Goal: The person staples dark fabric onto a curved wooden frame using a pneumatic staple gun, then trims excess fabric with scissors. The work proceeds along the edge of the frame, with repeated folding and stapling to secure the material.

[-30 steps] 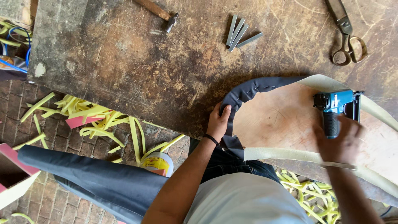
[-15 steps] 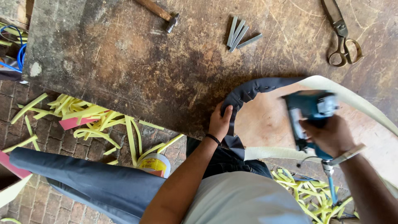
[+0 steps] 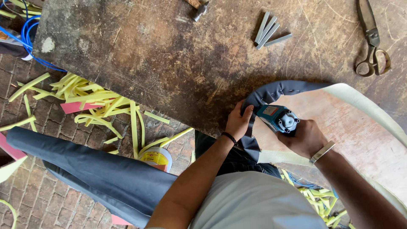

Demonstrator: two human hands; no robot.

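My left hand pinches the dark grey fabric that wraps the curved edge of a wooden seat board with cream foam along its rim. My right hand grips a blue power stapler, whose nose presses against the fabric just beside my left fingers. A metal bracelet sits on my right wrist and a black band on my left.
Strips of staples, large scissors and a hammer head lie on the worn workbench. On the brick floor are yellow foam offcuts, a glue tin, more grey fabric and blue hose.
My right hand has carried the stapler leftwards across the board, from its right side to the fabric edge beside my left hand. My left hand has stayed on the fabric.
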